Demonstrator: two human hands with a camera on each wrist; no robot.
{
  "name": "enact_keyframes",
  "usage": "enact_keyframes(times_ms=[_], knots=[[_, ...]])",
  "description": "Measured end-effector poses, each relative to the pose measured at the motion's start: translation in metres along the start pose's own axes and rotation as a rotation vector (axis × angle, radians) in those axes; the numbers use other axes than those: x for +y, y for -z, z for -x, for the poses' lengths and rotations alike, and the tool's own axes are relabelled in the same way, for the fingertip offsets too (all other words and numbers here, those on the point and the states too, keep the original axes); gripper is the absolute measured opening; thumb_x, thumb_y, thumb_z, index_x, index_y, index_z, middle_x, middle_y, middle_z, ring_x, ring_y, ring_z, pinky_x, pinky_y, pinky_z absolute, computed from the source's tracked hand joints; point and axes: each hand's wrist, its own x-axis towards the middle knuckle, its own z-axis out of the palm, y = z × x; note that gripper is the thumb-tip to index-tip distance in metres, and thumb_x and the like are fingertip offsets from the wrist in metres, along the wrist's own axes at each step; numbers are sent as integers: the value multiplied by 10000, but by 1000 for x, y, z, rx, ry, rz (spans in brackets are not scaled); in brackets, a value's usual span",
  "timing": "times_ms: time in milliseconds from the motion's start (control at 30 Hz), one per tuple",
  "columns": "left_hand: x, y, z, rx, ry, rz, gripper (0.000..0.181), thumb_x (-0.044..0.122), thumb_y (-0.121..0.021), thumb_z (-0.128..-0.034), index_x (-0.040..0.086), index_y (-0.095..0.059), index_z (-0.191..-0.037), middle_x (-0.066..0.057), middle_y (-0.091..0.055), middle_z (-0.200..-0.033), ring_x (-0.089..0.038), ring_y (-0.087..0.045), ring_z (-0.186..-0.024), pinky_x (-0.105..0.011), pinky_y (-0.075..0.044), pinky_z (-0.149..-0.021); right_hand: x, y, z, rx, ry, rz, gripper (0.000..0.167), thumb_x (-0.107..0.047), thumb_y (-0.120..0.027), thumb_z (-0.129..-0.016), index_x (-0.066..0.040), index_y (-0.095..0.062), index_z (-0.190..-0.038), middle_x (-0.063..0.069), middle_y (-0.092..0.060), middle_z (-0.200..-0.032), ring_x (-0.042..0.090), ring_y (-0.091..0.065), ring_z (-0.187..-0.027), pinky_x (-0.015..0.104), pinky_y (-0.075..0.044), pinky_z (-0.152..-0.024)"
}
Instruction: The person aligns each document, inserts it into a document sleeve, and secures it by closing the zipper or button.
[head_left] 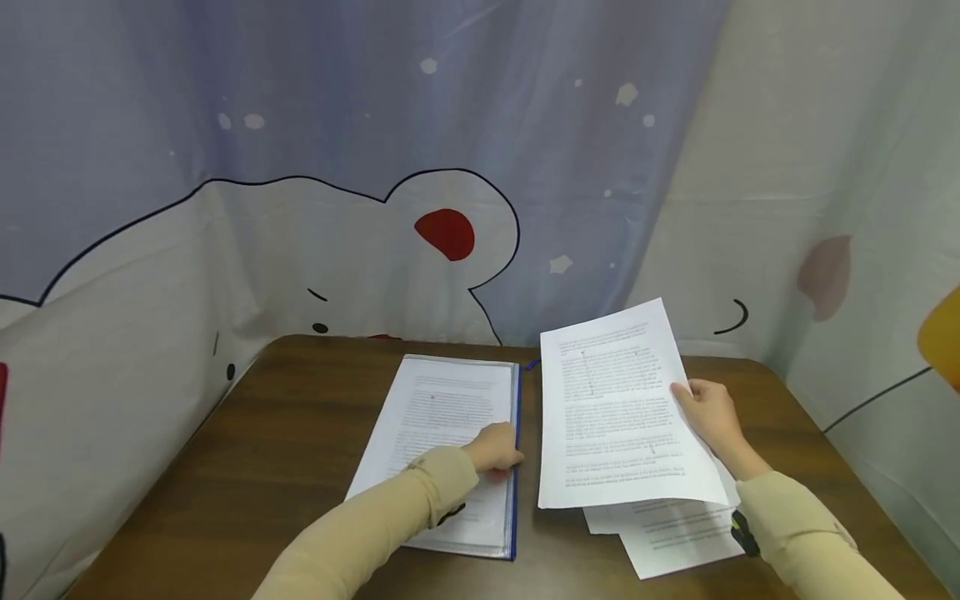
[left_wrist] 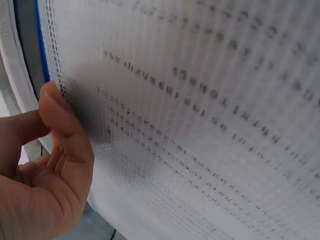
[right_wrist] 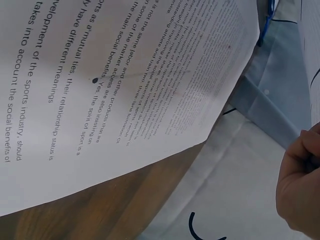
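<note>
1. Head view: a see-through pouch (head_left: 442,421), with a printed page showing in it, lay flat on the brown table (head_left: 255,450). Its blue edge (head_left: 515,512) ran along the right side from near to far, and a blue tab (head_left: 532,364) stuck out rightward at the far corner.
2. Head view: the left hand (head_left: 495,447) reached across the pouch, its bent fingers pinching the right side about midway along.
3. Head view: the right hand (head_left: 711,414) gripped a printed sheet (head_left: 615,433) by its right edge, tilted up above other papers (head_left: 678,537), whose near corners poked out beneath it.
4. Head view: a narrow strip of wood ran between pouch and sheet; a much broader stretch lay left of the pouch. The curtain (head_left: 300,242) hung past the far edge.
5. Left wrist view: fingertips met the pouch's mesh border beside the blue edge, with the fingers curled and hardly a gap between them.
6. Right wrist view: the right hand was partly cut off, fingers folded beside white paper. A large printed page filled the left; whether it lay on the table could not be told. Wood showed along its right edge.
</note>
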Motion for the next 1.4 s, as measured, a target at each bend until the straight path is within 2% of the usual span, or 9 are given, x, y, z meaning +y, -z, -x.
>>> enact_keyframes(times_ms=[133,267,400,533,667,800,967,1167,1400], knots=[[-4,1,0,-29,50,120,320,85,-595,-885,-8,-542,-583,-176,-675,-601,-224,-639,-441,-206,-477,-376,2,-1,2,-9,9,12,375,-186,-470,-979,171,-583,-1002,68,-610,-646,74,-505,-520,227,-419,-444],[-4,3,1,-40,83,178,309,84,-562,-890,3,-513,-596,-203,-675,-622,-178,-557,-363,-234,-496,-385,2,0,3,-18,12,13,375,-187,-468,-981,171,-579,-1009,77,-611,-653,77,-506,-521,224,-414,-445],[-7,7,3,-69,62,232,296,85,-525,-904,30,-516,-613,-128,-634,-533,-93,-459,-348,-203,-470,-380,5,-1,3,-49,14,1,388,-195,-457,-986,169,-569,-1058,94,-633,-696,76,-535,-538,222,-437,-459],[-11,15,2,-59,6,298,339,71,-507,-908,88,-454,-574,-43,-546,-470,-77,-478,-370,-182,-447,-394,5,1,4,-101,21,-15,399,-198,-460,-987,176,-559,-1085,108,-648,-729,86,-554,-551,229,-454,-471],[-13,19,-1,71,-94,263,380,34,-546,-842,125,-369,-518,-112,-610,-502,-90,-522,-360,-166,-426,-387,5,3,7,-230,0,-15,420,-202,-487,-982,190,-549,-1118,89,-653,-743,99,-565,-567,235,-467,-493],[-12,23,-1,166,-166,210,285,-12,-560,-761,115,-361,-601,-33,-513,-524,-73,-505,-369,-143,-374,-383,4,1,8,-355,-10,-19,424,-201,-503,-975,188,-544,-1135,46,-654,-727,105,-587,-565,234,-487,-501],[-9,31,4,129,-215,181,178,-18,-587,-770,49,-423,-748,7,-451,-602,-76,-514,-416,-155,-406,-428,1,2,8,-361,-1,-28,416,-217,-508,-973,168,-563,-1118,52,-656,-737,113,-593,-576,234,-491,-507],[-5,38,9,41,-274,111,303,-33,-593,-811,107,-365,-669,23,-439,-571,-85,-510,-459,-157,-390,-471,1,6,6,-335,-31,-15,434,-224,-495,-977,176,-540,-1142,74,-655,-775,114,-587,-600,238,-492,-523],[-2,44,10,106,-338,-11,311,-13,-613,-776,118,-362,-648,32,-366,-606,-104,-391,-560,-189,-302,-535,0,5,6,-334,-122,-59,463,-223,-481,-975,198,-505,-1164,27,-650,-727,97,-594,-587,240,-499,-524]])
